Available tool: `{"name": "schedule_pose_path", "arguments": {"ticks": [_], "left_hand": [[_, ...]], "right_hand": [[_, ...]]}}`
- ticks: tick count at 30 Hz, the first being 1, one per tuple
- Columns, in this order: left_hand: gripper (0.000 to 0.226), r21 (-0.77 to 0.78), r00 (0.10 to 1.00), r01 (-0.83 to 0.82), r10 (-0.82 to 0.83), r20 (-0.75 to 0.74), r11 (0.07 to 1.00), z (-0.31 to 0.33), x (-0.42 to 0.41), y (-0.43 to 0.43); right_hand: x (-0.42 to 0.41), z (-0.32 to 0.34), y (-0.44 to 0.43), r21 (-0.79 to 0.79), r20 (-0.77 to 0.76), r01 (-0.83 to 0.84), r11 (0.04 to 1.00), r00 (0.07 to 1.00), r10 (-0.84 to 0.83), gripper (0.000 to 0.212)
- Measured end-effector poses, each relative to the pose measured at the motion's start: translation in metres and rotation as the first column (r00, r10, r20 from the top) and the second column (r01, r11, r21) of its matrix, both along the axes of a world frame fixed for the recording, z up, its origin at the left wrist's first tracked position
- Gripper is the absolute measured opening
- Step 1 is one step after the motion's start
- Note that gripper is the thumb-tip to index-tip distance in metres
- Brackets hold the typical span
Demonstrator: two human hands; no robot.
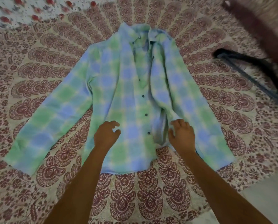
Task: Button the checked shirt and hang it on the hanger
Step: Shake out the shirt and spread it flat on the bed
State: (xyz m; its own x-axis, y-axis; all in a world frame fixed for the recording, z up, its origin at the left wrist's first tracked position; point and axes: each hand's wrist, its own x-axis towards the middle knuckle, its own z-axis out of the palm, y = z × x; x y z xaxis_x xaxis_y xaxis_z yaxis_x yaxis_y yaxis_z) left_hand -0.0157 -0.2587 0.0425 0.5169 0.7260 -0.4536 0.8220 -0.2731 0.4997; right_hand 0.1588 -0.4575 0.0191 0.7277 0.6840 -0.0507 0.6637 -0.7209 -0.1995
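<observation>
The right hand's (181, 136) fingertips (179, 123) sink into a fold of the checked shirt (112, 88), so whether they pinch the cloth cannot be told. Up and right of those fingers, the dark hanger (241, 59) is smeared by blur and cut off by the right edge.

Cream bedspread (151, 199) with maroon mandala print, red-flowered white sheet (22, 12) at far left, pale floor (264, 191) at near right.
</observation>
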Motion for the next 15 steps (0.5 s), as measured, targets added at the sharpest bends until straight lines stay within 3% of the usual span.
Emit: {"name": "schedule_pose_path", "arguments": {"ticks": [4, 8, 12, 15], "left_hand": [[0.018, -0.121, 0.996, -0.036, 0.046, 0.078, 0.992, -0.009, 0.053, -0.029], [0.014, -0.296, 0.988, -0.05, 0.091, 0.126, 0.954, -0.022, 0.099, -0.065], [0.05, -0.516, 0.966, -0.212, 0.26, 0.021, 0.83, -0.041, 0.144, -0.095], [0.058, -0.57, 0.916, -0.334, 0.4, -0.01, 0.751, -0.053, 0.17, -0.105]], "right_hand": [[0.035, -0.014, -0.021, -0.045, -0.072, 0.268, 0.962, 0.96, -0.271, 0.041], [0.065, -0.032, -0.048, -0.223, -0.187, 0.391, 0.893, 0.882, -0.432, 0.068], [0.088, -0.041, -0.076, -0.325, -0.258, 0.487, 0.811, 0.779, -0.571, 0.093], [0.101, -0.044, -0.093, -0.364, -0.222, 0.49, 0.792, 0.781, -0.584, 0.095]]}}
